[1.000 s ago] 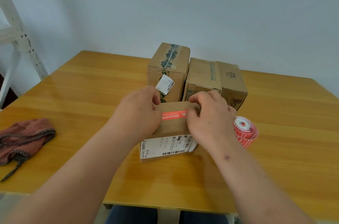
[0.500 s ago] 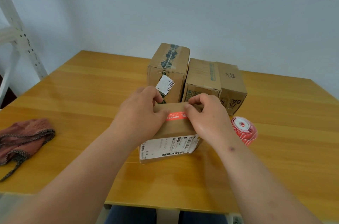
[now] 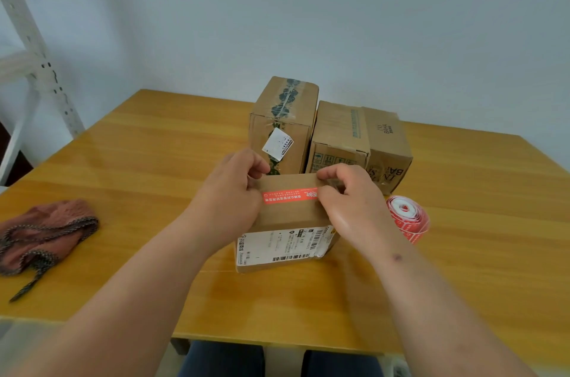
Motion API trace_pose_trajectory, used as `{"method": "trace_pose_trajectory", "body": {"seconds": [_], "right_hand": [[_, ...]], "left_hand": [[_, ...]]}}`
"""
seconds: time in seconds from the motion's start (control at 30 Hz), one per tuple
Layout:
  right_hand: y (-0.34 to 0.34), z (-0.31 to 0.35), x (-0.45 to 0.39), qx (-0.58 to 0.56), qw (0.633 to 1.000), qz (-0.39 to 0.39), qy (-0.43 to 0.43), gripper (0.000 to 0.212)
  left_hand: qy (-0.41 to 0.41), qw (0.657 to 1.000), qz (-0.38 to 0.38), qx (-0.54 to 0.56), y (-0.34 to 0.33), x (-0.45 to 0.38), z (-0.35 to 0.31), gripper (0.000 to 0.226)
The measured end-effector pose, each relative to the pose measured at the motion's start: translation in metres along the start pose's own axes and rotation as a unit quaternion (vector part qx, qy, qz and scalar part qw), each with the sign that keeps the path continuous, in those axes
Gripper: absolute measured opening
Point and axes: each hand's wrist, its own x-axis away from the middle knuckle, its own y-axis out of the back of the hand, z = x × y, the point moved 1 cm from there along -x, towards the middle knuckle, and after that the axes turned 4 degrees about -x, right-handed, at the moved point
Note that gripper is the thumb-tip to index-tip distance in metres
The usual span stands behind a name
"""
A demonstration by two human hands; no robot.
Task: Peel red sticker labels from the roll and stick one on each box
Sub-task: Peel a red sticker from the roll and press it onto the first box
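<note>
Near box sits at tabletop centre, white shipping label on its near face. Red sticker lies flat across the box top, toward the far edge. Left hand grips the box's left side, fingers curled over the far-left corner, thumb by the sticker's left end. Right hand curled at the far-right corner, thumb on the sticker's right end. Sticker roll on tabletop just right of the right hand, red with white core. Three more boxes behind: tall box with a small white tag, middle box, right box, touching side by side. Brownish cloth at left edge. White metal rack far left.
</note>
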Motion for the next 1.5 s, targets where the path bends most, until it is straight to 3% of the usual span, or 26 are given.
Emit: {"method": "trace_pose_trajectory", "body": {"seconds": [0.33,0.57,0.63,0.7,0.83,1.0,1.07,1.13,1.23,1.3,1.43,1.5], "right_hand": [[-0.003,-0.002,-0.010,0.050,0.998,-0.044,0.001,0.010],[-0.001,-0.004,-0.007,0.038,0.999,-0.028,0.005,0.007],[0.001,-0.003,-0.006,0.035,0.999,-0.030,-0.003,0.013],[0.002,-0.001,-0.005,0.025,0.999,-0.032,-0.008,0.020],[0.009,0.003,0.010,-0.022,0.999,0.040,-0.012,0.033],[0.019,0.005,0.022,-0.080,0.983,0.160,-0.027,0.065],[0.021,0.001,0.024,-0.097,0.975,0.194,-0.036,0.068],[0.021,-0.001,0.024,-0.177,0.960,0.208,-0.062,0.056],[0.015,-0.001,0.024,-0.287,0.934,0.169,-0.126,0.034],[0.008,-0.005,0.021,-0.240,0.944,0.149,-0.172,0.043],[0.002,-0.006,0.017,-0.237,0.926,0.139,-0.260,0.063],[0.004,-0.001,0.019,-0.256,0.911,0.152,-0.285,0.070]], "left_hand": [[0.009,0.999,-0.038,-0.011,-0.003,-0.004,0.000,0.025],[0.001,0.999,-0.037,0.018,-0.001,0.002,0.004,0.026],[-0.018,1.000,-0.016,0.016,0.001,0.006,0.006,0.017],[-0.034,0.998,0.043,0.013,0.004,0.012,0.008,0.029],[-0.047,0.989,0.130,-0.053,0.008,0.019,0.011,0.057],[-0.007,0.995,0.099,0.024,0.008,0.018,0.015,0.041],[0.027,0.989,0.101,0.102,0.014,0.018,0.014,0.032],[0.089,0.974,0.102,0.183,0.021,0.018,0.012,0.026],[0.196,0.960,0.086,0.183,0.024,0.014,0.012,0.039],[0.226,0.953,0.094,0.180,0.023,0.014,0.014,0.048],[0.146,0.929,0.215,0.263,0.029,0.019,0.026,0.103],[0.113,0.920,0.272,0.259,0.032,0.020,0.032,0.112]]}}
